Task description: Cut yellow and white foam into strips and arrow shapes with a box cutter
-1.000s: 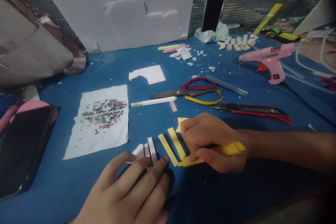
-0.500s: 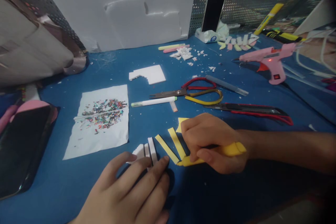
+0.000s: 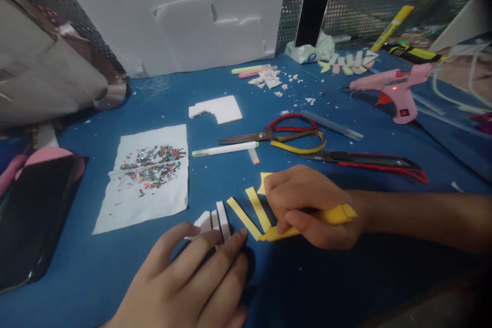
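My right hand (image 3: 311, 205) is closed around a yellow marker (image 3: 334, 215), its tip low at the bottom end of a yellow strip (image 3: 244, 219). A second yellow strip (image 3: 258, 209) slants alongside, and a yellow scrap (image 3: 265, 182) shows partly behind the hand. My left hand (image 3: 196, 277) lies with fingers spread over several white foam pieces (image 3: 223, 219); their lower ends are hidden under the fingers. The left forefinger touches down close to the marker tip.
Beyond the hands lie scissors (image 3: 265, 136), a white pen (image 3: 226, 149), a red utility knife (image 3: 376, 160) and a pink glue gun (image 3: 395, 87). Glitter covers a white sheet (image 3: 103, 215) at left, near a dark phone (image 3: 34, 215). A white foam board (image 3: 115, 20) stands at the back.
My right hand and the marker have shifted very slightly, the marker's back end a little to the left and up. My left hand has stayed in place.
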Demonstrator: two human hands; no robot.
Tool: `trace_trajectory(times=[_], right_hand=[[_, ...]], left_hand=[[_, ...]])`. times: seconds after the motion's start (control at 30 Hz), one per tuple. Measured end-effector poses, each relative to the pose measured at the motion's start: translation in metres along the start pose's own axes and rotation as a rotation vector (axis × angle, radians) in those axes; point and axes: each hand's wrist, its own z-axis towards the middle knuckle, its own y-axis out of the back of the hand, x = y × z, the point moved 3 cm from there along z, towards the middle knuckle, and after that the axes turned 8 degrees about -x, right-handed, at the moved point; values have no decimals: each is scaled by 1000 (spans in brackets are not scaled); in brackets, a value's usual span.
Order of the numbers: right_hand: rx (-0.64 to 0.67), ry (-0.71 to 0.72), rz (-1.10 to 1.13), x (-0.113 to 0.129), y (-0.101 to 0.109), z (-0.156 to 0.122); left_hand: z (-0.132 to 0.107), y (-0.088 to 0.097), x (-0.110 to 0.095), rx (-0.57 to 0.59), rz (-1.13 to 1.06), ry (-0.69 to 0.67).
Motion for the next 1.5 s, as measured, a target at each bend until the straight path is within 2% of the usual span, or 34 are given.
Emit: trace_trajectory(times=[0.2,0.43,0.9,1.23,1.5], right_hand=[[0,-63,-29,2,2,3],[-73,-65,16,1,4,2],[-90,-69,-1,0,3,1],[-21,-19,-5,0,1,1],[-42,-16,-25,0,2,1]], left_hand=[[-2,-1,1,-6,-9,13],[1,-2,2,2,-21,6],[1,0,2,2,-15,8],[1,-2,3,-16,44,28],[-1,-2,3,25,48,25]])
